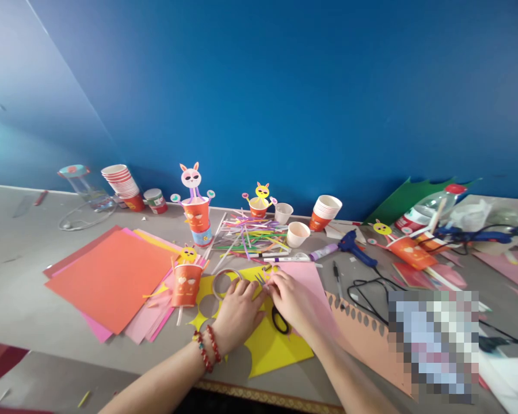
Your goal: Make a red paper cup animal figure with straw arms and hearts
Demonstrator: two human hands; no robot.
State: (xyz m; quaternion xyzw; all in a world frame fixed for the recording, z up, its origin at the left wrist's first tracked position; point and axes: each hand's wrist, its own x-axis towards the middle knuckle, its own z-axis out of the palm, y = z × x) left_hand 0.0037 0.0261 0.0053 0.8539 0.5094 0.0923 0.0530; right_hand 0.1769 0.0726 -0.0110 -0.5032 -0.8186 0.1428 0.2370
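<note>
My left hand [240,313], with red bead bracelets [207,348] at its wrist, lies palm down with fingers apart over the cut yellow paper [276,353]. Its fingers are beside a roll of tape [216,284]. My right hand [291,296] is closed, its fingertips pinched together close to my left index finger; whatever they hold is too small to make out. Scissors with black handles [280,322] lie partly hidden under my right hand, their blades showing between the hands. Pink paper [302,273] lies beneath the right hand.
An orange cup figure [186,286] and stacked coloured paper [112,276] are left. Behind lie paper strips [250,236], a taller cup figure [196,213] and stacked cups [326,210]. A blue glue gun [356,247], its cord and a plastic bottle [427,207] are right.
</note>
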